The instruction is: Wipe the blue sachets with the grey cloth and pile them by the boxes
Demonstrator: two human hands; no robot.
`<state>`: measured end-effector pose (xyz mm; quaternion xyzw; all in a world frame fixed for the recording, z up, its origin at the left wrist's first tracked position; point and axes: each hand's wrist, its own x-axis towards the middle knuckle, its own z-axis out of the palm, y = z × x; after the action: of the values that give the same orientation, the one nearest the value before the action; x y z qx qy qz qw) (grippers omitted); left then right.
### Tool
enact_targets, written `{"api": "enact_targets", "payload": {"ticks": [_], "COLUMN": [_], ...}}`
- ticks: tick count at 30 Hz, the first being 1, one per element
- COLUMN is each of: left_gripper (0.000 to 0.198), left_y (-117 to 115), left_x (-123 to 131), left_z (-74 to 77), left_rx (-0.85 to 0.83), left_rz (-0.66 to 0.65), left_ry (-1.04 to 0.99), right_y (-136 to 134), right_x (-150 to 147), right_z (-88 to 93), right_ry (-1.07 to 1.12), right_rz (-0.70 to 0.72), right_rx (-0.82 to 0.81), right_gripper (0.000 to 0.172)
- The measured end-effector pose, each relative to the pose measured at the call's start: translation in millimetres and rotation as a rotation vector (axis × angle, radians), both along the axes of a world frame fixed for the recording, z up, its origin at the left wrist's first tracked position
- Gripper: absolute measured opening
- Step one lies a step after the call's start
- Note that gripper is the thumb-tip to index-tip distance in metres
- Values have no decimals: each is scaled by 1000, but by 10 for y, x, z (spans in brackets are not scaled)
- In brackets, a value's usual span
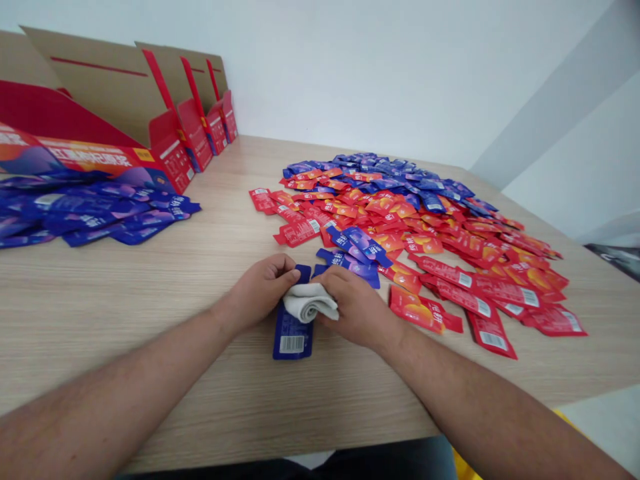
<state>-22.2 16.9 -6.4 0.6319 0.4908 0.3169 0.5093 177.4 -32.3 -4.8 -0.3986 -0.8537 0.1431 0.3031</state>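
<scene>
A blue sachet (293,333) lies flat on the wooden table (150,293) in front of me, barcode end toward me. My left hand (263,288) is curled, its fingertips pinching the sachet's far end. My right hand (353,307) is closed on a folded white cloth (310,303), which rests across the sachet's upper half. Just beyond my right hand lie a few more blue sachets (357,250).
A wide heap of red sachets (450,260) and blue ones (390,173) covers the table's right and far side. A pile of blue sachets (95,213) lies at the left, before open red cardboard boxes (165,140). A white wall stands behind.
</scene>
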Motion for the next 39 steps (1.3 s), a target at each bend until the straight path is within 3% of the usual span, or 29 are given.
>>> {"api": "enact_targets", "payload": {"ticks": [5,9,13,18,22,27,31,35,39], "left_gripper": [22,23,20,23,20,23,21,22,21], "left_y": [-5,-10,-10,-13,-17,-12,-17,-19,-20], "left_x": [-8,-3,-1,1,-2,-3,10,16,13], "left_z": [-6,1,8,1,0,-8,8,20,28], "left_rx": [26,-1,34,0,31,14,27,12,18], "left_rz": [-38,-2,-25,-3,-31,-10,-29,6,-7], "left_ry": [56,-8,52,-9,47,6,59,-3,35], "right_y": [-17,-6,-7,-1,-13,3,1,2,-7], "right_x": [-15,-9,-10,-5,-9,2,-6,-10,-12], "right_z": [5,6,4,-19,-11,-12,-9,-6,6], "right_ry": [-54,-16,-49,-2,-35,-16,-54,-16,-59], "right_rz": [103,-31,77,-35,93,-28,90,-33,64], "right_rx": [-11,-24,-38,-9,-32,-31,-40,-40,-40], "right_gripper": [24,25,23,25,23,25,23,25,24]}}
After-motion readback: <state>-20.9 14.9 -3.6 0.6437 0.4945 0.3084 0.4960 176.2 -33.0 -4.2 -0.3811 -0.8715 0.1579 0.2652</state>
